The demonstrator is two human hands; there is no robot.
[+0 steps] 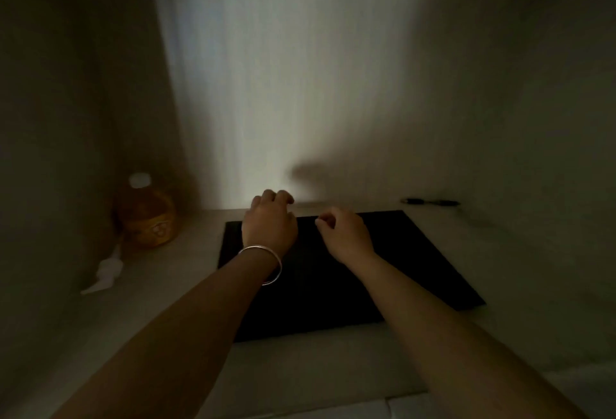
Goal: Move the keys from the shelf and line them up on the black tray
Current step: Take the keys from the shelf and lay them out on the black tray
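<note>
The black tray (416,272) lies flat on a pale surface in a dim alcove. My left hand (268,222), with a silver bangle on the wrist, hovers over the tray's far left edge with its fingers curled downward. My right hand (346,235) is just to its right over the far part of the tray, fingers curled with thumb and forefinger pinched together. Whether either hand holds a key is hidden by the fingers and the dark. I see no keys lying on the tray.
An orange bottle (148,215) with a white cap stands at the left wall. A white crumpled thing (105,273) lies in front of it. A dark pen-like object (430,202) rests by the back wall at the right. Walls close in on three sides.
</note>
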